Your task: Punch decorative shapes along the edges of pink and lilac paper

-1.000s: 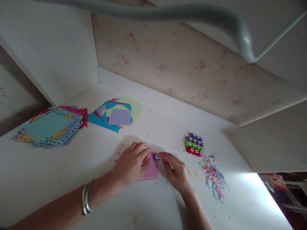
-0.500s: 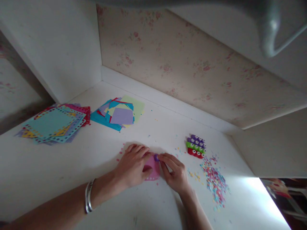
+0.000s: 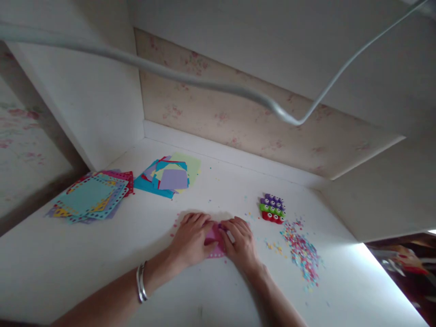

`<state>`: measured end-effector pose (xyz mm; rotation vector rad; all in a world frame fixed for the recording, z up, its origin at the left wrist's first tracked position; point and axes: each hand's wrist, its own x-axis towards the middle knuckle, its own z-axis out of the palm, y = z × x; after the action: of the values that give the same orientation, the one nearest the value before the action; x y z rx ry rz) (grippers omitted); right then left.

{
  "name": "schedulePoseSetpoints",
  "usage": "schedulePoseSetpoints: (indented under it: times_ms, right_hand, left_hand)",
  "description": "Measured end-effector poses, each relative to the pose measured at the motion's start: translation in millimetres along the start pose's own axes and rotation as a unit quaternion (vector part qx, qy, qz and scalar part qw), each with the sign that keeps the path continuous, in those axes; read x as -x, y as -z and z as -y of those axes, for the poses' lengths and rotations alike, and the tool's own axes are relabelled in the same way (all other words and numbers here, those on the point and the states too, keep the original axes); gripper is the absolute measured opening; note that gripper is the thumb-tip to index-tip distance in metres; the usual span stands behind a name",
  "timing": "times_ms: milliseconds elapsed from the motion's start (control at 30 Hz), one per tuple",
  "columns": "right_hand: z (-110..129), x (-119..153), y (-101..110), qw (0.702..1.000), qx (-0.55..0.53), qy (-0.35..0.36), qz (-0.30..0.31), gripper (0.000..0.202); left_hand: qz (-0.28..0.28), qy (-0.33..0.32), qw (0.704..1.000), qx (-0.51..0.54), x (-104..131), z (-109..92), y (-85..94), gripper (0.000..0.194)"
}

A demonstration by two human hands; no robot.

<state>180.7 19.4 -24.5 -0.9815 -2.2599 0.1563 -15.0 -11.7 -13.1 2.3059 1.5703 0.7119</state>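
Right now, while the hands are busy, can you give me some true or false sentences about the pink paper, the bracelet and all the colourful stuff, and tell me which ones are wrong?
1. The left hand rests on the pink paper. True.
2. The silver bracelet is on the right arm. False: the silver bracelet is on the left arm.
3. The fingers of the right hand are at a small purple piece. True, though the piece is mostly hidden.
4. The heap of paper bits lies to the left of both hands. False: the heap of paper bits is to their right.
5. The green eyed pieces sit between the purple eyed pieces and the red eyed pieces. True.
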Motion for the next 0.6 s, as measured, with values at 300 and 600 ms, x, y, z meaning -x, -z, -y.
schedulePoseSetpoints:
  times_ms: [300, 600]
  right_hand:
    - [-39, 27, 23, 0.987, -0.032, -0.153, -0.038, 0.031]
    - [-64, 21, 68, 0.977, -0.024, -0.210, 0.038, 0.025]
  left_hand:
    - [0.015, 0.005, 1.000, -0.026, -3, 7, -1.7, 0.046]
    - [0.030, 0.006, 0.998, -0.061, -8, 10, 5.0, 0.031]
